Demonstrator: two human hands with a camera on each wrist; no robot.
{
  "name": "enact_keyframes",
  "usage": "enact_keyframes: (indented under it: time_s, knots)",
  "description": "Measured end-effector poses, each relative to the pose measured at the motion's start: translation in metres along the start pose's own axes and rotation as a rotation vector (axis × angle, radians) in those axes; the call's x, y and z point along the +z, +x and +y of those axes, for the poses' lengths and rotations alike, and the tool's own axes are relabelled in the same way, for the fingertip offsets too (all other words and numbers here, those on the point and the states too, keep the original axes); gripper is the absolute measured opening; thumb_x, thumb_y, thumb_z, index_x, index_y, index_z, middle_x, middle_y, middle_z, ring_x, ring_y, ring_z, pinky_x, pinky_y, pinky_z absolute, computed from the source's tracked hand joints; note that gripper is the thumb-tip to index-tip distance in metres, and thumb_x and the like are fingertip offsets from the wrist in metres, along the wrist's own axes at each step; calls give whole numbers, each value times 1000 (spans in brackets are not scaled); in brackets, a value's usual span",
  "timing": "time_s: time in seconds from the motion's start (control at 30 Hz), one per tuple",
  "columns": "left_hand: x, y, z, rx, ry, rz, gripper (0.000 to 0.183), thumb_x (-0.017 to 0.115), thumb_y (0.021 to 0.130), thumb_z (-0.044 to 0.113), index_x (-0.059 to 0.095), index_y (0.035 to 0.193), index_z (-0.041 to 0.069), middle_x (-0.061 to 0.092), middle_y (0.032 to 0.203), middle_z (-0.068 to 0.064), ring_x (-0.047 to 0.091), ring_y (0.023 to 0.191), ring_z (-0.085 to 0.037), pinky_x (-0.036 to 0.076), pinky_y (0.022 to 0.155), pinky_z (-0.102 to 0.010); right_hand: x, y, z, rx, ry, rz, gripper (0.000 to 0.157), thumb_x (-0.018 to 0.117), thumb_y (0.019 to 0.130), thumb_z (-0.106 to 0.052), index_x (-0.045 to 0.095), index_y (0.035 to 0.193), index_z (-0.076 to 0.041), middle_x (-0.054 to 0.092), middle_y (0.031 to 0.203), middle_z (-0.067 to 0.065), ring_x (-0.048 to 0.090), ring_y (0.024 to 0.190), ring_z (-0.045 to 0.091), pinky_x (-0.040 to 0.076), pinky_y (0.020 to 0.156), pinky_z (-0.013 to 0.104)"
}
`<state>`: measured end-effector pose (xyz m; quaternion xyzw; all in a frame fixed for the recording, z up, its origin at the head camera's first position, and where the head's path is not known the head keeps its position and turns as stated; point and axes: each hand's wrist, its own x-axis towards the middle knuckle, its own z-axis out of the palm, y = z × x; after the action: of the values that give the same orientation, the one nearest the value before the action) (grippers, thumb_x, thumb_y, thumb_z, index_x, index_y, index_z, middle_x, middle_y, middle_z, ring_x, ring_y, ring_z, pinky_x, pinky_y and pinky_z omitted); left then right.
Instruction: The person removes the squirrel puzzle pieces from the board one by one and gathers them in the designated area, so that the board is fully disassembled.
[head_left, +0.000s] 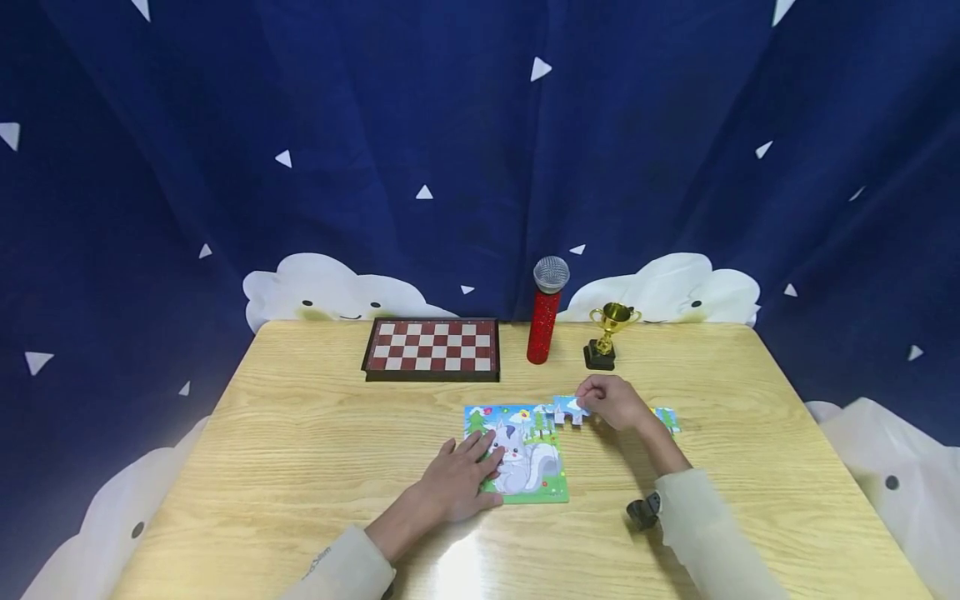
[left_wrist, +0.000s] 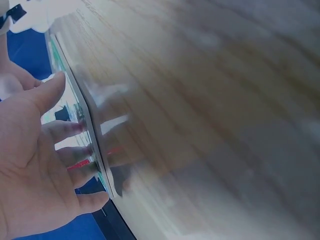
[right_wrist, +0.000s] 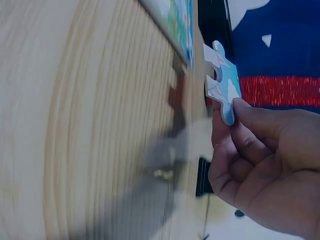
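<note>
One puzzle pc [head_left: 567, 405] is hanging just beside the far right corner of the squirrel puzzle [head_left: 543, 477], and that's the relation I'm watching on the head cam. My R hand [head_left: 611, 402] is pinching the pc by its right end, fingers closed on it w/ no visible gap; its long axis is running approx left-right, stubby legs pointing near. On the R wrist cam it's looking clear of the desk [head_left: 300, 433]; how high, I'm not able to tell. R hand is being the nearer one to that corner, reaching in from the right. L hand [head_left: 459, 482] is resting on the puzzle's near left part, fingers spread & mostly straight, gripping nothing. A 2nd pc [head_left: 667, 419] is lying farther right, partly hidden by the R forearm [head_left: 663, 450].
</note>
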<state>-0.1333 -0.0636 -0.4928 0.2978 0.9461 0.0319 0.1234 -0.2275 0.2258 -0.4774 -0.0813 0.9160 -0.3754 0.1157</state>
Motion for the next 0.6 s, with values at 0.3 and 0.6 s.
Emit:
enact_keyframes:
  time_s: [0.3, 0.6]
  knots:
    - [3, 2, -1, 7, 18, 3, 70, 43, 91, 60, 33, 148, 20, 24, 158, -5, 26, 145, -26, 29, 112, -52, -36, -10, 22, 20, -42, -13, 11, 56, 91, -8, 64, 93, 1, 57, 74, 5, 46, 62, 12, 40, 55, 24]
    - [3, 3, -2, 8, 5, 1, 69, 43, 92, 59, 34, 148, 20, 24, 158, -5, 26, 145, -26, 29, 112, -53, -46, -15, 44, 121, -36, -54, 13, 52, 91, -2, 63, 94, 3, 63, 79, 12, 53, 66, 19, 43, 55, 27]
